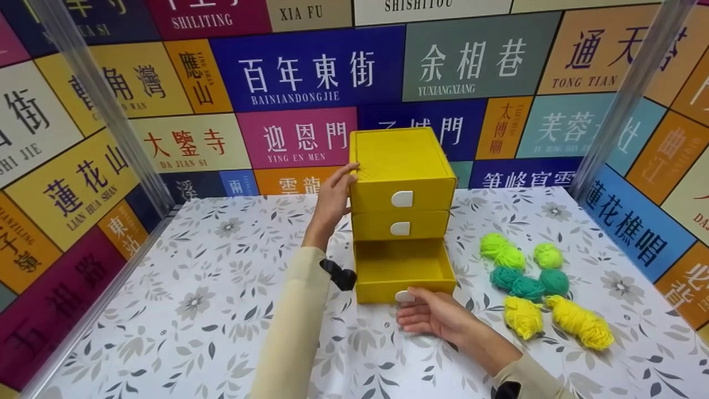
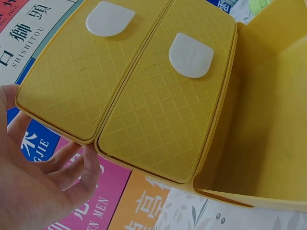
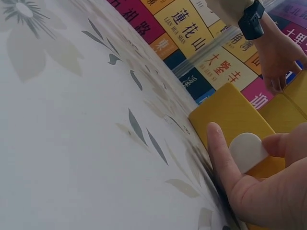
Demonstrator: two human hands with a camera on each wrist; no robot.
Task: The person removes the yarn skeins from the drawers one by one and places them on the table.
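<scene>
A yellow three-drawer storage box (image 1: 401, 155) stands upright on the table, with a white tab handle on each drawer front. Its bottom drawer (image 1: 407, 271) is pulled out and nothing shows inside; the two upper drawers are closed. My left hand (image 1: 332, 202) rests against the box's upper left side, fingertips at the top edge. In the left wrist view, the fingers of that hand (image 2: 88, 172) touch the side wall beside the upper drawers. My right hand (image 1: 437, 316) pinches the bottom drawer's white handle (image 3: 247, 152) between thumb and fingers.
Right of the box lie lime green yarn balls (image 1: 501, 251), teal yarn balls (image 1: 526, 285) and yellow yarn bundles (image 1: 581, 322). A white floral cloth (image 1: 194, 299) covers the table. Behind stands a wall of coloured sign panels (image 1: 307, 66), with clear corner posts at both sides.
</scene>
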